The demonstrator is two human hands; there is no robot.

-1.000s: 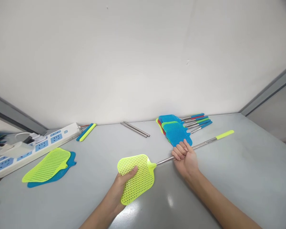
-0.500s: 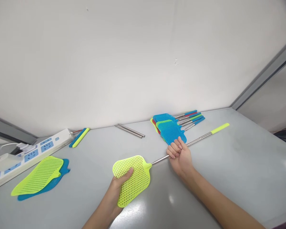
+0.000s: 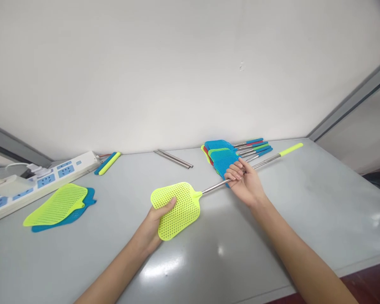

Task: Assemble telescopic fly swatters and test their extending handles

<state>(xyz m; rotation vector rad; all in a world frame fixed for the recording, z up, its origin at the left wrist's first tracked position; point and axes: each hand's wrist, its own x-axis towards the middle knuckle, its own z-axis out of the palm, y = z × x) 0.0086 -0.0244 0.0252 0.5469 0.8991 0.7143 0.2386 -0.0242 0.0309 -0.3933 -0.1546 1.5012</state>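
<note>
A yellow-green fly swatter (image 3: 185,215) with a perforated head, a metal telescopic rod and a yellow-green grip is held over the table in both hands. My left hand (image 3: 156,217) pinches the head, thumb on top and the fingers hidden underneath. My right hand (image 3: 244,179) is closed round the extended metal rod, about midway along it. The grip end points to the far right. Just behind my right hand lies a pile of fly swatters (image 3: 223,162) in blue, green and red, their handles pointing right and partly overlapping.
On the left, a yellow-green swatter head (image 3: 58,204) lies over a blue swatter head (image 3: 90,202). Behind them is a white power strip (image 3: 82,162) with plugs, beside blue and yellow-green grips (image 3: 109,164). Loose metal rods (image 3: 174,159) lie near the white wall (image 3: 164,76).
The whole scene has shifted upward as the view tilts down, and the table's front edge shows now. Both hands keep hold of the same swatter; my right hand's fingers have loosened slightly.
</note>
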